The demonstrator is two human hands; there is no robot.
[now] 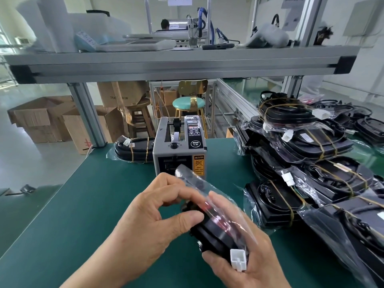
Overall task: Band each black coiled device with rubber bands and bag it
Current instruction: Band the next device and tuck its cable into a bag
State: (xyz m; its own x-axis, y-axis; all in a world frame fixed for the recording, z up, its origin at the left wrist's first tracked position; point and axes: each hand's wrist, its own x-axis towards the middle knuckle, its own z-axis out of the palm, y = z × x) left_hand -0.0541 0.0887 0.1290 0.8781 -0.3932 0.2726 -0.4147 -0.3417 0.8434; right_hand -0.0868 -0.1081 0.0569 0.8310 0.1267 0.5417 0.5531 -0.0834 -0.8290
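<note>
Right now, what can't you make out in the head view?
- Head view: rubber bands on the held device. The left hand, the right hand and glare on the bag cover it.
- Head view: tape dispenser outlet. The bag's top hides it.
- Head view: how many are in the bagged pile. The right edge cuts it off.
- Head view: sign text. The top edge crops it and it is blurred.

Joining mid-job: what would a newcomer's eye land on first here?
Front and centre, the left hand and right hand hold a black device in a clear bag, with its white connector by the right thumb. To the right, a pile of banded, bagged devices crowds the green table. A grey tape dispenser stands just behind the hands.
</note>
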